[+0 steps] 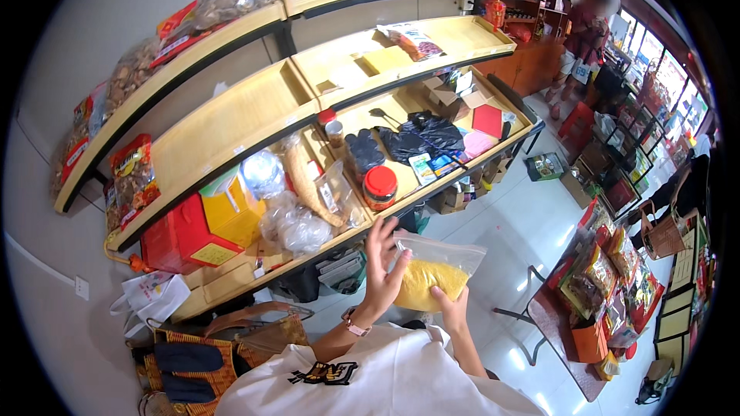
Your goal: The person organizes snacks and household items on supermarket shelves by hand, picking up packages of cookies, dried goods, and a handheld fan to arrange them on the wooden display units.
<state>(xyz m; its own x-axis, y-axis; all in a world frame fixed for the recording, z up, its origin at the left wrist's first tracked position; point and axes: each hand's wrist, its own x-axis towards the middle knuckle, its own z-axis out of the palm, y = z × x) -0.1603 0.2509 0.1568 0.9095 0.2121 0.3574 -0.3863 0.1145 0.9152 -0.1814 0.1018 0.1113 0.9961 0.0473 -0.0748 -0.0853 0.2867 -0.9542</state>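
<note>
A clear zip-lock plastic bag (426, 280) of fine yellow grains is in front of my body, below the edge of the lowest shelf board. My right hand (454, 307) grips its lower right side, the thumb pressed on the front. At the bag's left side, my left hand (380, 282) is raised with its fingers spread and slightly blurred. Its thumb overlaps the bag's left edge; whether it touches the plastic is hard to tell. The bag's upper strip, near the seal, holds no grains, and I cannot tell if the seal is closed.
Wooden shelves (231, 147) curve ahead, carrying packaged dried goods, a red-lidded jar (380, 188) and black plastic bags (428, 137). A woven basket (185, 367) stands lower left. On the right, a folding table (558, 329) bears several packets. A person (585, 29) stands farther back.
</note>
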